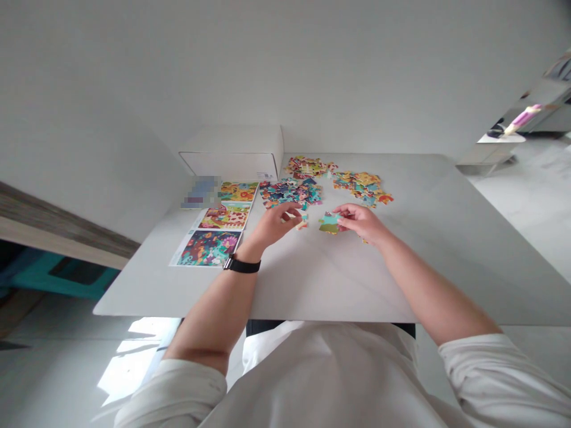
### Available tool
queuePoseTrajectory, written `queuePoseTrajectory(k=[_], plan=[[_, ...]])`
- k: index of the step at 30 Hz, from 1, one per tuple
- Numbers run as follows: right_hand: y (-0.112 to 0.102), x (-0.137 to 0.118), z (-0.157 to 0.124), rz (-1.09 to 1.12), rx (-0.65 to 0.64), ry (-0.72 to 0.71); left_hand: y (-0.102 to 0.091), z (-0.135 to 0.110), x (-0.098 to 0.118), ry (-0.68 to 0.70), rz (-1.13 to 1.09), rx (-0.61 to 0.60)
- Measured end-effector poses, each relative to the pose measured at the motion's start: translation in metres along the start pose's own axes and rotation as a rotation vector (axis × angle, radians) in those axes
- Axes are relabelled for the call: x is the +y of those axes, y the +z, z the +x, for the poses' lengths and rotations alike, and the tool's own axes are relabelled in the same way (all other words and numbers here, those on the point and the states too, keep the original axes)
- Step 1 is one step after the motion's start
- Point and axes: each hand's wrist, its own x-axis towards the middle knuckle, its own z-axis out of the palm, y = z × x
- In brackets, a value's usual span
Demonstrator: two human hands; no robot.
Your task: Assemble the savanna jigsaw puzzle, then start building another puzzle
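My left hand (pixel 279 226) is closed, thumb and fingers pinched at a small light puzzle piece (pixel 304 222) just above the table. Across from it, my right hand (pixel 360 221) pinches the right edge of a few joined puzzle pieces (pixel 329 223), pale teal above and olive green below. Part of another yellowish piece (pixel 364 241) shows under my right hand. Beyond my left hand lies a heap of dark blue, teal and pink puzzle pieces (pixel 292 191). A yellow and orange heap (pixel 360 183) lies beyond my right hand.
Farther back is a red and yellow heap of pieces (pixel 307 165). A white box (pixel 232 163) stands against the wall at the back left. In front of it lies a sheet with three printed pictures (pixel 223 224), partly overlapped by a blurred-out blue item (pixel 200 193). All rest on a white table (pixel 446 238).
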Motion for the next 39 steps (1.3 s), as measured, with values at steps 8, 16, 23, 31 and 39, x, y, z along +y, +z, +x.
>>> queuePoseTrajectory(k=[8, 16, 23, 31, 39], plan=[[0.030, -0.004, -0.009, -0.041, -0.106, -0.008, 0.021, -0.008, 0.015, 0.082, -0.054, -0.185], [0.028, 0.004, -0.007, -0.113, -0.104, -0.037, 0.002, -0.008, 0.013, 0.012, -0.047, -0.320], [0.018, 0.017, -0.005, -0.295, -0.052, -0.099, -0.044, -0.014, 0.005, -0.273, 0.008, -0.598], [0.015, 0.019, -0.004, -0.396, -0.032, -0.122, -0.043, -0.014, 0.005, -0.372, 0.125, -0.664], [0.014, 0.018, -0.004, -0.486, -0.001, -0.181, -0.034, -0.010, 0.004, -0.310, 0.336, -0.715]])
